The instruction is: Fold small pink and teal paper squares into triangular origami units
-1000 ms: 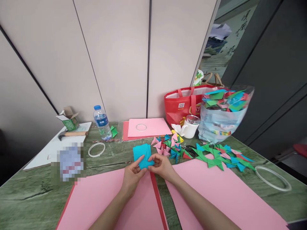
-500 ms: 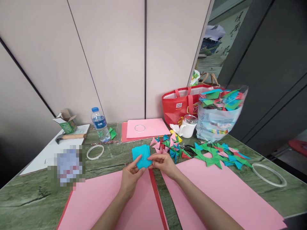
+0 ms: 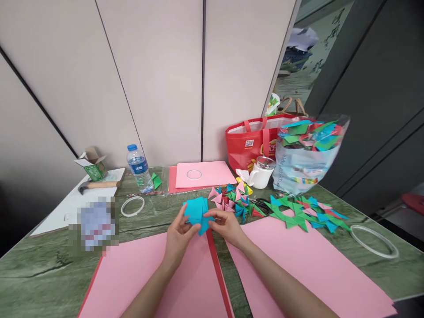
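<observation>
Between my two hands is a folded piece of blue paper, with overlapping layers and a point toward me. My left hand grips its left side, the thumb along the lower edge and the fingers at the upper left. On the right side my right hand pinches the paper between thumb and fingers. Pink sheets with a red border lie below my left hand. Another stack of pink sheets lies under my right forearm. Just beyond my right hand is a heap of small folded paper pieces.
Folded-paper wreaths, white rings, a white mug and black scissors are on the table. Behind stand a water bottle, a red bag and a filled plastic bag. A hammer lies left.
My left fingers have moved from the front of the blue paper to its upper left edge. The paper has turned slightly and its layers look more spread on the right.
</observation>
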`<state>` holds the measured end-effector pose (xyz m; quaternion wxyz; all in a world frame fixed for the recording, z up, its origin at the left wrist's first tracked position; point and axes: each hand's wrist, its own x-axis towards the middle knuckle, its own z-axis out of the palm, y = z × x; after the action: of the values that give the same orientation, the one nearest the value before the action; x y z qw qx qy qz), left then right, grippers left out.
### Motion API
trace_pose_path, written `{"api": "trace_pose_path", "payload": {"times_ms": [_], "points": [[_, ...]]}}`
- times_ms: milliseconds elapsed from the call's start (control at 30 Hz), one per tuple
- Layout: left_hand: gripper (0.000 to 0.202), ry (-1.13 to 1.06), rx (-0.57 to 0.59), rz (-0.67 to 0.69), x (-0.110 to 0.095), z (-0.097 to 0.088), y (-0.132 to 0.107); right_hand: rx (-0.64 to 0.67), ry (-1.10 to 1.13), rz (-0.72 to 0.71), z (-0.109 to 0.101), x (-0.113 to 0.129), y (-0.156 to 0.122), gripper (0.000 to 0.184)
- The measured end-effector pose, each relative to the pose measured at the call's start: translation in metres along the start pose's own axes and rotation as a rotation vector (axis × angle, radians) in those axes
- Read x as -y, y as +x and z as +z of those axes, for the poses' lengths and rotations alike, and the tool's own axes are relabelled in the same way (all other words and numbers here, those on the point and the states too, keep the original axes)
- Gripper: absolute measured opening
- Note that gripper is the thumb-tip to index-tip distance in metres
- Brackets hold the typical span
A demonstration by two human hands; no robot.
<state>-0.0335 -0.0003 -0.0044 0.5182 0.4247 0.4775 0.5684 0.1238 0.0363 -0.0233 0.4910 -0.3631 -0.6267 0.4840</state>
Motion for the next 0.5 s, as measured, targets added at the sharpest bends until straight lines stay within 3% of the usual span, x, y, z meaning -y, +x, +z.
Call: {"api": "trace_pose_path", "payload": {"times_ms": [100,200,367,500], "points": [[0.05,0.104,-0.082,-0.003,0.0,-0.005,0.003,0.049,-0.023,0.047,0.001,0.002,-0.001,0.019],[0.026,0.266,-0.106,0.025,0.0,-0.008,0.005,0.04,0.115,0.146,0.007,0.002,-0.004,0.014],[0.017,0.362,-0.121,0.112,0.0,-0.008,0.005,-0.059,0.324,0.147,0.019,-0.003,-0.005,0.031],[0.019,0.295,-0.054,0.133,0.002,-0.007,0.004,-0.133,0.259,0.131,0.02,-0.005,-0.004,0.024]]}}
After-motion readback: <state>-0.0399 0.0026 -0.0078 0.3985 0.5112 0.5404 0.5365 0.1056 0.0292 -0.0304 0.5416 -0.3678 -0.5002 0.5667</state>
